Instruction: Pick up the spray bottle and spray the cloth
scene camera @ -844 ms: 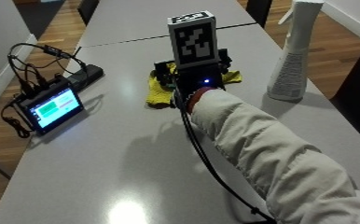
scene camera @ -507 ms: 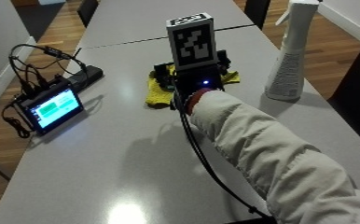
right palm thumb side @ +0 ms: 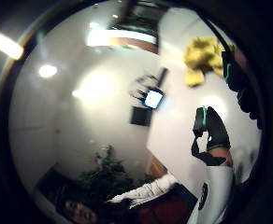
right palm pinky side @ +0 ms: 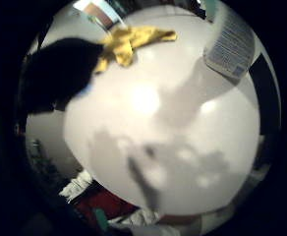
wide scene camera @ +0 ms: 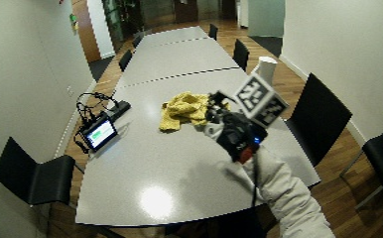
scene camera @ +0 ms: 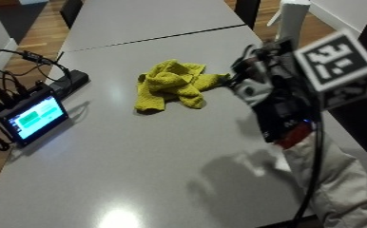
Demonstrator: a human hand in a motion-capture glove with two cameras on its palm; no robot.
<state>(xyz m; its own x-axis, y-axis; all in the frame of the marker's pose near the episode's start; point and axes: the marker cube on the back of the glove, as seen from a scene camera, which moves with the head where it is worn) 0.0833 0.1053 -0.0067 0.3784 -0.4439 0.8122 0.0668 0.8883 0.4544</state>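
A crumpled yellow cloth point(scene camera: 174, 85) lies on the grey table point(scene camera: 139, 156), uncovered. The white spray bottle point(scene camera: 291, 21) stands upright at the table's far right edge, its lower part hidden behind my hand. My gloved right hand point(scene camera: 269, 95) hangs above the table between cloth and bottle, right of the cloth and in front of the bottle, holding nothing. The little finger side palm view shows the cloth point(right palm pinky side: 129, 42) and the bottle's label point(right palm pinky side: 232, 44) close by. In the thumb side palm view the gloved thumb point(right palm thumb side: 213, 128) stands free near the cloth point(right palm thumb side: 202, 56).
A small lit screen point(scene camera: 32, 114) with black cables sits at the table's left edge. Black chairs point(wide scene camera: 320, 116) stand along the right side. A seam point(scene camera: 158, 35) crosses the table behind the cloth.
My hand has moved right, off the cloth and nearer the bottle, leaving the cloth fully in view. The outside picture has shifted as well.
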